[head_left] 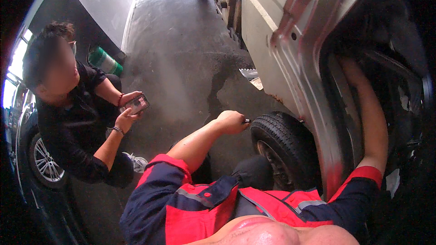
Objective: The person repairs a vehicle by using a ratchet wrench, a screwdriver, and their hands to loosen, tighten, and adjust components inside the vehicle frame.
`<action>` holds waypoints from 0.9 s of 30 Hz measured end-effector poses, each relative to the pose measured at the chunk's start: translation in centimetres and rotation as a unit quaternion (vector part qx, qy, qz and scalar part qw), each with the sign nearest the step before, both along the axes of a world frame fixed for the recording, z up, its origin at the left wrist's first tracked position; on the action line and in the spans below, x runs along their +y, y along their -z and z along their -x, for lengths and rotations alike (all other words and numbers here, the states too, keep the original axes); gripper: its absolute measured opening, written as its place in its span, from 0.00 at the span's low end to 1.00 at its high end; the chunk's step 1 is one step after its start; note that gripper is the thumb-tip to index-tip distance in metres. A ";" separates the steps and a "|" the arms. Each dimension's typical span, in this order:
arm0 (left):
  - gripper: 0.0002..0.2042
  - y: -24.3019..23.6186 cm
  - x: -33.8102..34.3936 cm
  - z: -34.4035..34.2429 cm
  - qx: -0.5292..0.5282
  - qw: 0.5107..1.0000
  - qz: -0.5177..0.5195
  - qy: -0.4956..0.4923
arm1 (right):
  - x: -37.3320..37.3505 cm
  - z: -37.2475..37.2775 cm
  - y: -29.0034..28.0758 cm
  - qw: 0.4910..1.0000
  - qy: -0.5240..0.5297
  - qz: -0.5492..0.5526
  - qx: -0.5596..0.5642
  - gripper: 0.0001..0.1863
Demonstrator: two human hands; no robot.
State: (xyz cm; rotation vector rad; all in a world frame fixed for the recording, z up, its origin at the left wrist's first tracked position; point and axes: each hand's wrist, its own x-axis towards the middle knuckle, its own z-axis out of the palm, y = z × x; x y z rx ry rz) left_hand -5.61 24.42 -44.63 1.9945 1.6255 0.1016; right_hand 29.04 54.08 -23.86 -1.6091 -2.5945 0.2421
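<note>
Beside black ribbed rubber tyre [284, 147] | left hand [231, 121] fisted on small dark metal tool [246, 120] above tread | right hand hidden inside dark wheel arch [386, 95], grip unreadable | bare grey concrete floor [181, 63] open leftward

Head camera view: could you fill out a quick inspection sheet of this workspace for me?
Surface: grey concrete floor, dark stain near the car.
Job's things: small dark tool in the left hand, beside the tyre.
Clutter: green canister.
Hands: left fist closed on the tool; right arm reaches into the car body, hand hidden.
Cables: nothing seen.
Surroundings: crouching person holding a phone.
</note>
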 end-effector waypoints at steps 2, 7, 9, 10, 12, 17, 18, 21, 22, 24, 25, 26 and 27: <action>0.23 0.4 0.1 -0.2 -0.003 1.000 -0.003 -0.002 | 0.9 -0.8 1.2 0.997 -0.034 -0.043 -0.061 0.26; 0.23 -0.6 0.6 -1.1 0.016 0.999 0.042 0.002 | 2.4 -2.4 2.6 0.981 -0.108 -0.083 -0.136 0.26; 0.23 0.1 0.6 -1.1 0.019 0.999 0.029 0.014 | 1.6 -1.7 1.9 0.987 -0.095 -0.059 -0.113 0.26; 0.23 0.7 0.7 -1.2 0.016 0.999 0.029 0.016 | 1.2 -1.3 1.5 0.994 -0.064 -0.040 -0.074 0.26; 0.24 0.9 0.4 -1.1 0.011 1.000 0.000 0.012 | 0.9 -0.3 1.2 0.999 -0.038 -0.022 -0.025 0.26; 0.24 0.8 0.5 -1.4 0.023 0.999 0.011 0.027 | 0.5 2.4 -1.0 0.948 -0.079 -0.097 -0.292 0.23; 0.24 0.7 0.2 -1.2 0.023 0.999 0.015 0.025 | -0.1 3.6 -1.6 0.948 -0.084 -0.097 -0.290 0.23; 0.25 0.5 0.4 -1.8 0.011 0.999 0.010 0.032 | -1.5 2.8 -3.0 0.954 -0.070 -0.036 -0.289 0.23; 0.25 0.3 0.5 -2.0 0.011 0.999 0.008 0.036 | -0.7 1.3 -1.8 0.966 -0.084 -0.083 -0.231 0.23; 0.24 -0.3 0.3 -2.1 0.021 0.999 0.030 0.028 | -0.2 0.9 -1.2 0.971 -0.106 -0.127 -0.171 0.23; 0.24 -0.2 0.3 -2.2 0.021 0.999 0.030 0.028 | 0.0 0.7 -1.0 0.971 -0.101 -0.133 -0.170 0.23; 0.24 -0.2 0.2 -2.0 0.029 0.999 0.032 0.028 | -0.4 1.5 -1.2 0.971 -0.100 -0.140 -0.169 0.23; 0.23 -0.2 0.1 -1.9 0.036 0.998 0.035 0.028 | -0.8 2.1 -1.5 0.970 -0.102 -0.139 -0.169 0.23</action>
